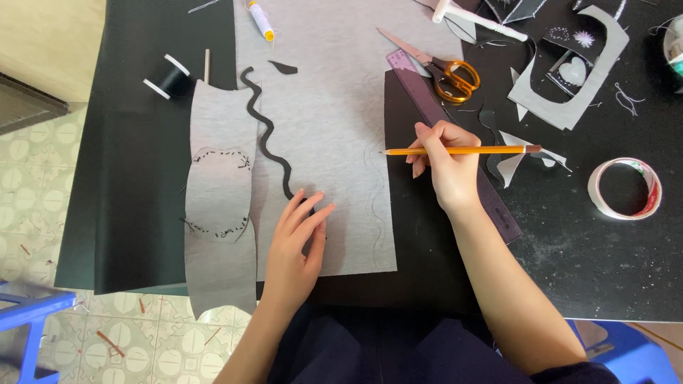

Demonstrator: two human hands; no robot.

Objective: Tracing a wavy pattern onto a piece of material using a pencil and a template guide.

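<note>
On grey fabric (334, 142): L hand (299, 245) flat; R hand (448, 167) w/ pencil (462, 150).

wavy black strip's (267, 135) end under left hand (295, 245)

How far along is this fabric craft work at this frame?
Done: a grey piece carries stitched outlines, and a wavy black strip is cut. In hand: the left hand presses that strip's lower end onto the grey fabric sheet; the right hand holds a pencil. Left: the strip lies unstitched.

A home sewing corner: fabric (334, 107), scissors (441, 67), thread spool (169, 77), patterned tile floor (28, 178).
</note>
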